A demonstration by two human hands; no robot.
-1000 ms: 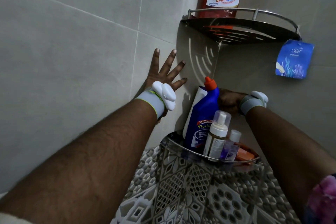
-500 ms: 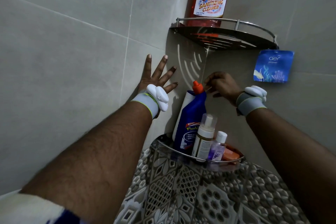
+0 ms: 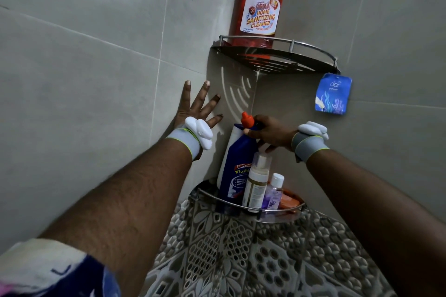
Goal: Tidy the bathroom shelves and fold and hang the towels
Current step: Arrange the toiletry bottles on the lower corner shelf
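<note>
Blue bottle (image 3: 235, 176) stands upright at rear-left of lower shelf (image 3: 277, 210), in the wall corner, with pump bottle (image 3: 257, 181) just in front. Judged: rigid plastic, moderate wt, prob. part-full; smooth sides likely slippery if wet. Best hold is the narrow neck below orange cap (image 3: 247, 119). R hand (image 3: 270, 131) is there now, fingers (image 3: 259, 118) curled round neck, gripping. L hand (image 3: 195, 108) lies flat on wall (image 3: 96, 79), fingers (image 3: 204, 94) straight, spread, holding nothing.

Upper chrome corner shelf (image 3: 313, 49): tall red cleaner bottle (image 3: 259, 7) at its back corner. Lower chrome corner shelf (image 3: 282, 210): blue orange-capped bottle (image 3: 235, 164), white pump bottle (image 3: 255, 183), small clear bottle (image 3: 274, 194), orange soap bar (image 3: 288, 201).
</note>
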